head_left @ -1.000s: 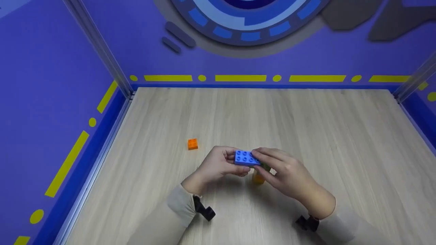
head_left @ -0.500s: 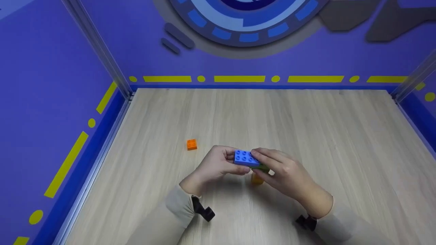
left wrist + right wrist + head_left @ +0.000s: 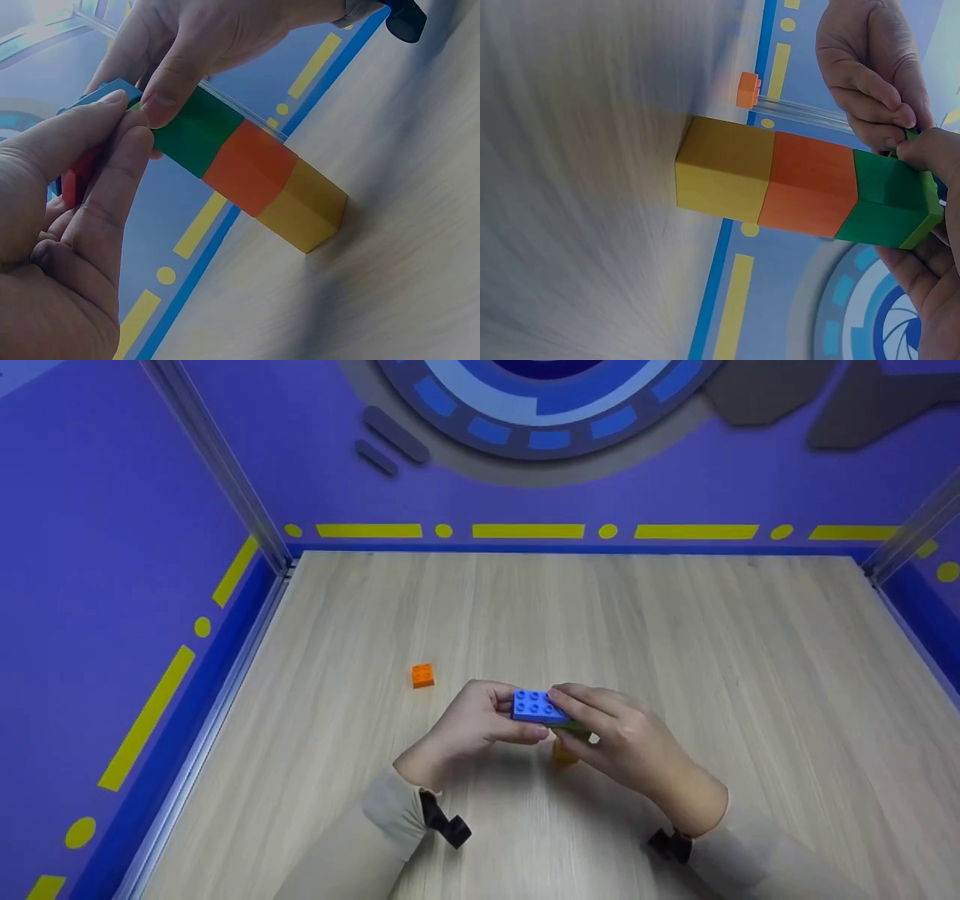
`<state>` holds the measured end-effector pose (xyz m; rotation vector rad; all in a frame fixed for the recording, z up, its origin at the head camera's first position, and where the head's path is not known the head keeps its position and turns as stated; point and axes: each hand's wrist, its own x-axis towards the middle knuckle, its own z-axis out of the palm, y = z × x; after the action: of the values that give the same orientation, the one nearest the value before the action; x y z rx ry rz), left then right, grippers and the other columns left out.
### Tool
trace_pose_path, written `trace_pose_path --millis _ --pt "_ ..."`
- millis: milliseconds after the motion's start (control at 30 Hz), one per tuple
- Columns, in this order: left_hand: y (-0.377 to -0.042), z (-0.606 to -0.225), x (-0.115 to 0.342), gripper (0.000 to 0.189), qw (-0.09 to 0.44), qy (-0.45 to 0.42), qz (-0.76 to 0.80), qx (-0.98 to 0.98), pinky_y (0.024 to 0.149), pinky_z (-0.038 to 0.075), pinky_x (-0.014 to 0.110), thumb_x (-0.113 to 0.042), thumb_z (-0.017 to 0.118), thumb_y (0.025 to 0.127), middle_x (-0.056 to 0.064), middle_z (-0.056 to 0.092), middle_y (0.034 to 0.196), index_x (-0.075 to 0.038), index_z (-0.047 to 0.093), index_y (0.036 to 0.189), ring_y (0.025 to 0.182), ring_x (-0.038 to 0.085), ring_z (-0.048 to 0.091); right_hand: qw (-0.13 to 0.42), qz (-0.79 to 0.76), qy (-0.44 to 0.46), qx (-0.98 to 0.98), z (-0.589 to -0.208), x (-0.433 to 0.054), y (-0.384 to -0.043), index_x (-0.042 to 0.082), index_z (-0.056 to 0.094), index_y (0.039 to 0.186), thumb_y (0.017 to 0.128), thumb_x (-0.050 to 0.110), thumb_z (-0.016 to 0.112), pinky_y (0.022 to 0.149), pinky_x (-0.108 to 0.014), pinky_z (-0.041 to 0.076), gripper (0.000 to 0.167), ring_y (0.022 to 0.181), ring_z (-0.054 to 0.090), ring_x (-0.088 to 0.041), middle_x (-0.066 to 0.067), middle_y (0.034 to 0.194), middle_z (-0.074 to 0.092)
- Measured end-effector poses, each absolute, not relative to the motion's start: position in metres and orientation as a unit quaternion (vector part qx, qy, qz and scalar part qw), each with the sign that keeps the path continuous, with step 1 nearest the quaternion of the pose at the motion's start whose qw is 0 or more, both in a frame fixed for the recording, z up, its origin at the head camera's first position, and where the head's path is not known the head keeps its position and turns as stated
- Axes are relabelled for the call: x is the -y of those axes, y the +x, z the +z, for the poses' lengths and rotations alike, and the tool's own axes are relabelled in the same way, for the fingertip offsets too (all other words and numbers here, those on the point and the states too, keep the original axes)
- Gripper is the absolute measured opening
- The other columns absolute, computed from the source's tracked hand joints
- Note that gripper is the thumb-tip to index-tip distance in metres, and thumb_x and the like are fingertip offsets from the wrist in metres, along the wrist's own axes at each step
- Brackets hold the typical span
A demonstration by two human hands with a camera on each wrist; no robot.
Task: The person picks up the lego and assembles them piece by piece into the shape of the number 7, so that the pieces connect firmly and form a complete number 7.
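Note:
A tower of blocks stands upright on the table: yellow (image 3: 724, 161) at the bottom, then orange (image 3: 810, 180), then dark green (image 3: 889, 195). A light green piece (image 3: 928, 214) lies on the green block. Above it is a blue studded brick (image 3: 532, 708), reaching out to the left. My left hand (image 3: 480, 718) pinches the blue brick's left end between thumb and fingers; a red brick (image 3: 77, 184) shows among those fingers in the left wrist view. My right hand (image 3: 626, 735) grips the right end, fingers over the studs and thumb at the near side.
A small orange brick (image 3: 422, 676) lies on the wooden table (image 3: 675, 630), beyond and left of the hands. Blue panels (image 3: 525, 502) with yellow marks stand at the back and sides. Each wrist carries a black camera mount (image 3: 448, 821).
Both hands and the blue brick have shifted very slightly left. More of the light green piece shows under the brick beside the right thumb. The grips look the same.

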<state>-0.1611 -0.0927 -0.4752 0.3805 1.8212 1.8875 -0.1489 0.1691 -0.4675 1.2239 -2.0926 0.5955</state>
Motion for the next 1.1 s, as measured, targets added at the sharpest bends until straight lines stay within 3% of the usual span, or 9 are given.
trace_pose_path --millis 300,567,1100 --pt "-0.16 -0.473 0.092 0.042 0.249 0.127 0.692 -0.665 0.096 0.069 0.035 -0.001 0.088 0.096 0.02 0.085 0.125 0.005 0.077 0.136 0.102 0.014 0.085 0.31 0.219 0.466 0.799 -0.468 -0.17 -0.15 0.006 0.077 0.143 0.077 0.006 0.103 0.089 -0.04 0.07 0.071 0.106 0.085 -0.03 -0.013 0.128 0.083" --pt "-0.158 -0.467 0.092 0.032 0.263 0.088 0.733 -0.621 0.088 0.071 0.039 -0.009 0.077 0.107 0.017 0.087 0.114 0.009 0.077 0.133 0.09 0.015 0.086 0.31 0.224 0.469 0.796 -0.47 -0.17 -0.151 0.005 0.078 0.142 0.083 0.007 0.1 0.09 -0.039 0.07 0.063 0.106 0.085 -0.03 -0.014 0.128 0.083" --pt "-0.161 -0.459 0.09 0.026 0.288 0.05 0.732 -0.616 0.082 0.071 0.033 -0.009 0.08 0.105 0.008 0.087 0.102 0.007 0.08 0.125 0.085 0.015 0.086 0.304 0.235 0.464 0.798 -0.471 -0.169 -0.15 0.006 0.078 0.142 0.077 0.002 0.102 0.091 -0.038 0.069 0.069 0.108 0.085 -0.03 -0.013 0.129 0.084"
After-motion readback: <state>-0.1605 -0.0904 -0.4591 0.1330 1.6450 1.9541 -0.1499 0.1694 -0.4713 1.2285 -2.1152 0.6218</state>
